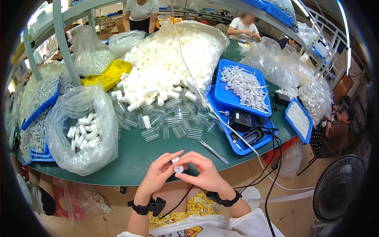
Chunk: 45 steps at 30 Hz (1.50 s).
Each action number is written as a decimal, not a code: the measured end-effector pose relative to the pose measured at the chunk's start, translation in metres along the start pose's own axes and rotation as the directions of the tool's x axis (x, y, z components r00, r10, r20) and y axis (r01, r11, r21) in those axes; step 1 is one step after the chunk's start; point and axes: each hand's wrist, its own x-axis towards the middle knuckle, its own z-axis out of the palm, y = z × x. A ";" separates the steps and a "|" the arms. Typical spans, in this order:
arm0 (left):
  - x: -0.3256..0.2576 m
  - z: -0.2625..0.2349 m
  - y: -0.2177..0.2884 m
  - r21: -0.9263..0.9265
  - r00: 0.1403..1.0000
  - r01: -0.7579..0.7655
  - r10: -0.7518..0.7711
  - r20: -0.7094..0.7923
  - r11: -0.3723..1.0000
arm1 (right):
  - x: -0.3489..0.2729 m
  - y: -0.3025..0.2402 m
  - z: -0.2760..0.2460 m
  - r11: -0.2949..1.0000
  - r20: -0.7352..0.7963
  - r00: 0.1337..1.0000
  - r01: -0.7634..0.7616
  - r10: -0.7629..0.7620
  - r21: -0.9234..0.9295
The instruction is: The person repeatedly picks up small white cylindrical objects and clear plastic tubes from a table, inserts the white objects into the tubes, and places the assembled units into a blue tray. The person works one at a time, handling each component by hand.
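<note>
Over the table's front edge, my left hand [160,170] and my right hand [202,170] meet with curved fingers. Between their fingertips is a small white plastic piece with a round disc end [179,169]; a white tip shows just above it. Both hands pinch this piece, and fingers hide part of it. Beyond them lie many clear plastic tubes [179,126] in a loose spread. A pair of metal tweezers [213,151] rests right of my hands. Behind the tubes rises a big heap of white cylinders [166,67] in a clear bag.
At left, an open plastic bag [104,146] holds white capped tubes. Stacked blue trays [221,93] at right carry white stemmed parts, a black adapter [241,120] and cables. A smaller blue tray [307,136] and a black fan [338,189] are farther right. Other people sit or stand around.
</note>
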 end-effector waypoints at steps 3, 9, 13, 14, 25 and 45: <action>-0.001 0.002 0.000 -0.120 0.995 0.088 -0.092 -0.025 0.989 | -0.002 0.005 0.003 0.999 -0.050 0.998 -0.035 0.034 -0.004; -0.001 0.000 -0.003 -0.143 0.994 0.104 -0.109 -0.031 0.984 | -0.004 0.002 0.012 0.996 -0.081 0.995 0.061 -0.065 -0.061; -0.001 -0.001 -0.006 -0.105 0.991 0.096 -0.105 -0.085 0.990 | -0.005 0.006 0.013 0.977 -0.117 0.986 0.096 -0.120 -0.190; -0.001 -0.002 -0.008 -0.103 0.990 0.089 -0.100 -0.100 0.991 | -0.005 0.007 0.013 0.976 -0.121 0.985 0.100 -0.125 -0.193; -0.001 0.000 -0.003 -0.108 0.990 0.077 -0.089 -0.109 0.991 | -0.013 0.019 0.017 0.964 -0.181 0.962 0.165 -0.204 -0.210; -0.003 0.001 -0.008 -0.087 0.997 0.038 -0.044 -0.065 0.995 | -0.010 0.033 0.033 0.987 -0.384 0.909 0.140 -0.160 -0.080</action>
